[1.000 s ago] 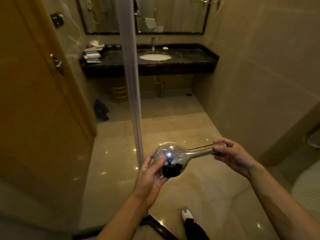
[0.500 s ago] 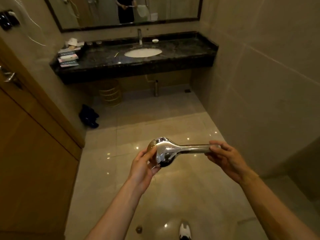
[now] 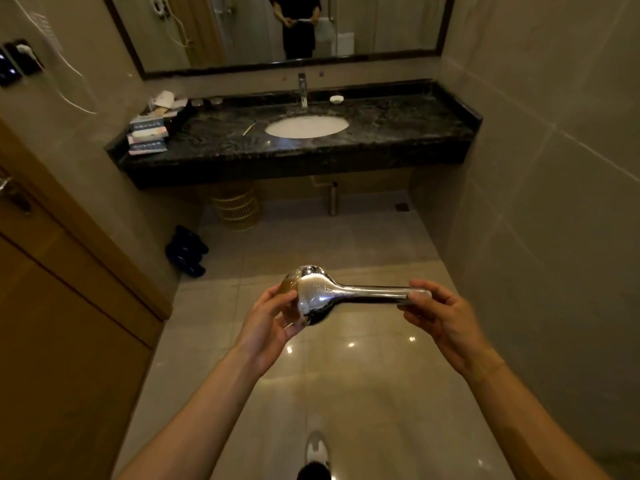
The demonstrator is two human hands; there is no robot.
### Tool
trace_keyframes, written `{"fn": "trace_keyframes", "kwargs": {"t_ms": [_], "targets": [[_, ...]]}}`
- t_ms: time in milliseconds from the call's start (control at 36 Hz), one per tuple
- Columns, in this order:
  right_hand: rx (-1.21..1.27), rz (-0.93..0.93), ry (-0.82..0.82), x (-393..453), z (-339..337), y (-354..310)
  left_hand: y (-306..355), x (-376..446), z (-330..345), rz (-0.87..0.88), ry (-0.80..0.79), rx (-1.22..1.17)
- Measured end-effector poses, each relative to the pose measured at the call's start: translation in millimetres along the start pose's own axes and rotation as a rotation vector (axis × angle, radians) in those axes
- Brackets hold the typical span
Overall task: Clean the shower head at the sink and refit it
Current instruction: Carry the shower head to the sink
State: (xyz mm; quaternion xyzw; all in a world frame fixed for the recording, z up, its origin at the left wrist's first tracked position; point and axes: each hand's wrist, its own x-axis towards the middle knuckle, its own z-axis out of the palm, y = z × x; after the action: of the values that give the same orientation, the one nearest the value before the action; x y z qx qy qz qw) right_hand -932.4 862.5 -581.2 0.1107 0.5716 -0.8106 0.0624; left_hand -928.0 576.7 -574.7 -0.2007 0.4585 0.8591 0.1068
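Note:
I hold a chrome shower head [image 3: 332,292] level in front of me, above the tiled floor. My left hand [image 3: 270,320] cups its round head, whose spray face points down and away. My right hand [image 3: 440,313] pinches the far end of its straight handle. No hose is attached. Ahead, a white oval sink [image 3: 307,126] is set in a dark marble counter [image 3: 398,133], with a chrome tap [image 3: 302,89] behind it.
A wide mirror [image 3: 242,29] hangs above the counter. Stacked boxes [image 3: 149,133] sit on its left end. Under it stand a yellow wire basket [image 3: 239,209] and dark slippers [image 3: 187,251]. A wooden door [image 3: 52,323] is at left, a tiled wall [image 3: 554,202] at right.
I have walked out past the shower's glass edge and toward the counter, so the sink looks nearer and more centred. Both hands keep the same hold on the shower head.

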Motion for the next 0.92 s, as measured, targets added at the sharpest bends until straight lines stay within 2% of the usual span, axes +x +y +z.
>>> {"fn": "trace_keyframes", "kwargs": {"t_ms": [222, 472, 917], "targets": [[-0.107, -0.039, -0.003, 124.0, 39.0, -26.3, 55.6, 118.0, 9.3, 0.065, -0.015, 0.014], [-0.245, -0.046, -0.001, 264.3, 92.4, -69.7, 133.2, 248.4, 25.6, 0.064, -0.019, -0.033], [-0.41, -0.113, -0.047, 522.6, 114.0, -105.5, 222.0, 480.9, 84.1, 0.115, 0.039, 0.031]]}}
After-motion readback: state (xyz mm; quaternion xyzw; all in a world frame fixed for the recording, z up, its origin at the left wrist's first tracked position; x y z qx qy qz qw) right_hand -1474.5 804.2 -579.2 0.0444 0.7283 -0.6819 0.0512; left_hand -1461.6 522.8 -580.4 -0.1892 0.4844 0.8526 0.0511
